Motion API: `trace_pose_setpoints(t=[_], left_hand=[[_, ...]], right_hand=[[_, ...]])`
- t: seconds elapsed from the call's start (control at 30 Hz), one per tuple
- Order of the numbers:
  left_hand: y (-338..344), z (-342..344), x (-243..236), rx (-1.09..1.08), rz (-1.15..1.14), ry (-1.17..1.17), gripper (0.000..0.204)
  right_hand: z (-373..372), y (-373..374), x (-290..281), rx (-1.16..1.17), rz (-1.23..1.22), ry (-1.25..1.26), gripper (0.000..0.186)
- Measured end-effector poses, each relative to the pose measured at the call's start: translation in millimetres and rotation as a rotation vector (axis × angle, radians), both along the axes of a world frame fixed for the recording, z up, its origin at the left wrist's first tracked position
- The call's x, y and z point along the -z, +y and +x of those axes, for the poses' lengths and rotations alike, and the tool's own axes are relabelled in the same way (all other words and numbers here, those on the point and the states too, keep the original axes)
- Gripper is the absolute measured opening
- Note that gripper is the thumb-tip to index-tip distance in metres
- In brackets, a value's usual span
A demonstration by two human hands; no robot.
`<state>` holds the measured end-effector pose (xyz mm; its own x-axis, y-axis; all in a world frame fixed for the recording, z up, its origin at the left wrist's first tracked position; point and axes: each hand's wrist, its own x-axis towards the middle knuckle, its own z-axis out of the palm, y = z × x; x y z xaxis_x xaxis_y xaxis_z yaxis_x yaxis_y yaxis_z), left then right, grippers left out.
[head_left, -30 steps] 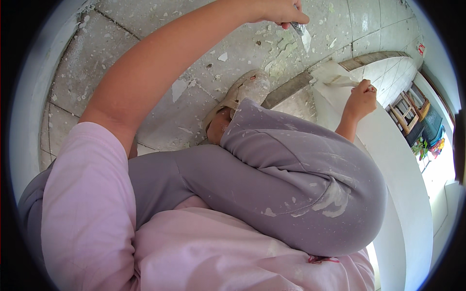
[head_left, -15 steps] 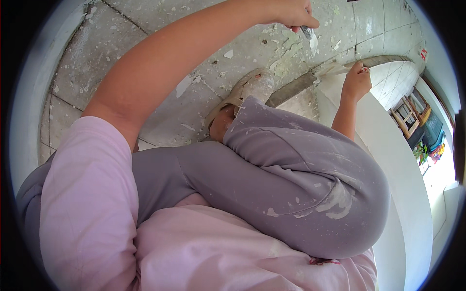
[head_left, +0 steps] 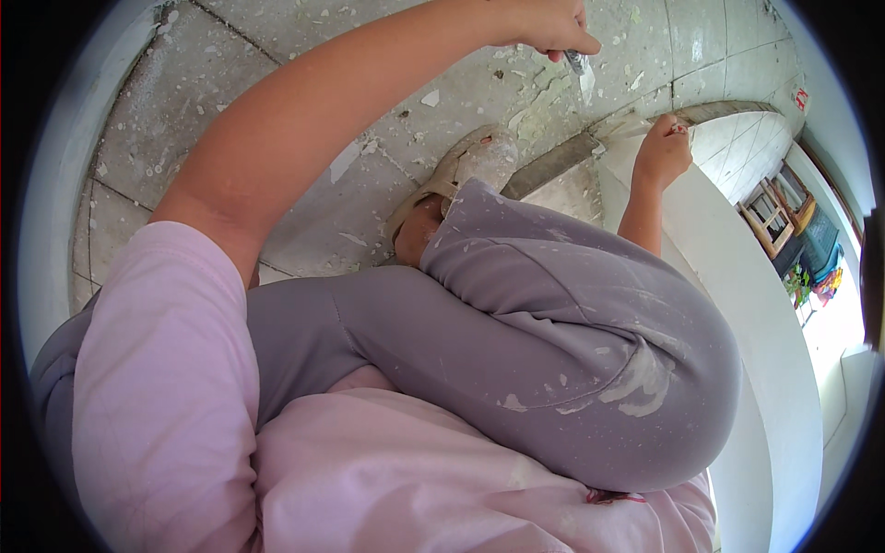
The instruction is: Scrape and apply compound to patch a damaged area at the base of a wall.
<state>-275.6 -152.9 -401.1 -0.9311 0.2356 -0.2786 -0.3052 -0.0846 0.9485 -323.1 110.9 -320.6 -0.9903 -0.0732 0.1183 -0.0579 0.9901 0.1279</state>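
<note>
My left hand (head_left: 551, 26) reaches out at the top of the view, closed on a small scraper (head_left: 575, 63). Its grey metal part sticks out below the fingers, pointing down at the flaking floor (head_left: 539, 97); the handle is hidden in the hand. Beyond my bent knee, my right hand (head_left: 664, 152) is raised in a fist above the edge of a white curved surface (head_left: 636, 166). A small whitish and reddish bit shows at its fingers, too small to name. Grey trousers (head_left: 572, 341) with white smears cover my folded leg.
My dusty shoe (head_left: 484, 161) stands on the tiles between the two hands. Pale flakes (head_left: 430, 98) are scattered over the floor. A white wall (head_left: 111, 120) curves along the left. At the far right are a wooden frame (head_left: 767, 221) and other furniture beside a bright opening.
Both hands have shifted slightly to the left, the right hand more than the left. The scraper stays in my left hand.
</note>
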Motion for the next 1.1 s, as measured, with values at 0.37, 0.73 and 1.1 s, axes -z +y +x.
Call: trace_pose_setpoints(t=[0.37,0.73,1.1], left_hand=[[-5,0,-4,-0.01,-0.027,-0.008,0.03],[8,-3,-1,0.006,-0.049,-0.014,0.03],[5,0,0,0.015,-0.064,-0.046,0.03]], right_hand=[[-14,11,-47,0.022,0.077,0.085,0.04],[-27,3,-19,-0.109,0.011,0.121,0.045],[1,1,-2,-0.012,0.011,0.008,0.043]])
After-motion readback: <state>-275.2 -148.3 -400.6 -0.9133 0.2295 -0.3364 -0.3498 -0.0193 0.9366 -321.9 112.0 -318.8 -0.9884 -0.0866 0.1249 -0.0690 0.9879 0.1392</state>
